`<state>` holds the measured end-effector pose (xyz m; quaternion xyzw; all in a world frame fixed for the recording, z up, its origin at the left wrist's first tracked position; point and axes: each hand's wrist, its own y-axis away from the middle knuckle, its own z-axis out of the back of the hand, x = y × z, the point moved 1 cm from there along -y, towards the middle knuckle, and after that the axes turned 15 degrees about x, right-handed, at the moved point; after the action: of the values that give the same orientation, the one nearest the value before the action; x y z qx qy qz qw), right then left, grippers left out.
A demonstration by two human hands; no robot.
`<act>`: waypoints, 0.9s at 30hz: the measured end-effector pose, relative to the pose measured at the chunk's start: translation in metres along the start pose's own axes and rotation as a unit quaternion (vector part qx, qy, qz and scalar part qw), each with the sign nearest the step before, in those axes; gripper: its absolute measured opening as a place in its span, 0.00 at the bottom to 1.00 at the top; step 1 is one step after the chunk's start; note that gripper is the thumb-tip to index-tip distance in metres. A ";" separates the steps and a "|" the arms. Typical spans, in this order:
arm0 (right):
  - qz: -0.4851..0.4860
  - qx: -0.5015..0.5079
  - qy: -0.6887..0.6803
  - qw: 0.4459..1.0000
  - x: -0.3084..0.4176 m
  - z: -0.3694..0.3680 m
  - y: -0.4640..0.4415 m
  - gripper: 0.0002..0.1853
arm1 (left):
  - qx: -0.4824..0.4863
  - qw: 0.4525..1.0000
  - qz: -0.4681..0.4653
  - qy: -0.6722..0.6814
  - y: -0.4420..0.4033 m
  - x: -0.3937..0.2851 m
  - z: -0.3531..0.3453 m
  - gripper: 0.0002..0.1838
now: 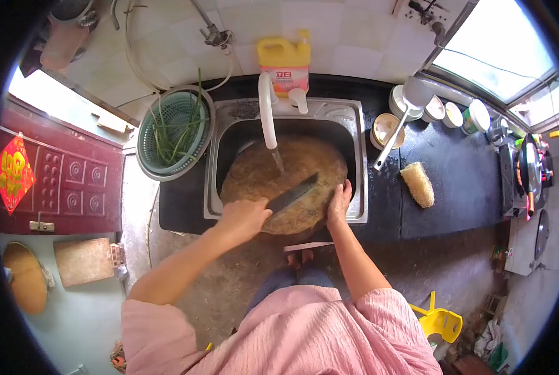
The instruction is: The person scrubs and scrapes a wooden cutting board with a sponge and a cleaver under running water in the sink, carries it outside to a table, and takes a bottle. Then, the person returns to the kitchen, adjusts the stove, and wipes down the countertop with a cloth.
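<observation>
A large round brown board (248, 178) lies across the sink (359, 137), under the white faucet (267, 112), from which water appears to run. My left hand (242, 220) is closed round the handle of a dark-bladed knife (295, 193), whose blade lies over the lower right part of the board. At the board's right edge, my right hand (339, 202) grips the rim, thumb and fingers close together.
Left of the sink, a green basket (147, 147) holds long green stalks. A yellow-and-pink detergent jug (284, 62) stands behind the faucet. To the right are a ladle (392, 140), bowls (387, 129), a loofah (417, 185) and a pan (530, 164).
</observation>
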<state>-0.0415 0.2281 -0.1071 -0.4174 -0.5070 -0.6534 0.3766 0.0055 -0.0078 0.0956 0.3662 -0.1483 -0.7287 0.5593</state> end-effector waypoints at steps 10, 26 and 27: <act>0.016 -0.017 0.046 0.999 -0.001 0.000 0.001 0.25 | 0.137 0.953 0.103 0.250 0.003 0.060 0.012 0.20; 0.039 -0.023 0.097 0.994 0.001 0.002 -0.003 0.24 | 0.141 0.942 0.142 0.271 -0.028 0.086 0.013 0.24; 0.040 -0.028 0.102 0.994 -0.001 0.002 -0.001 0.24 | 0.115 0.947 0.172 0.244 -0.031 0.100 0.012 0.25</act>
<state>-0.0420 0.2304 -0.1081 -0.3792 -0.4304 -0.6907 0.4403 -0.0354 -0.0920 0.0481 0.5640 -0.1505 -0.4877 0.6491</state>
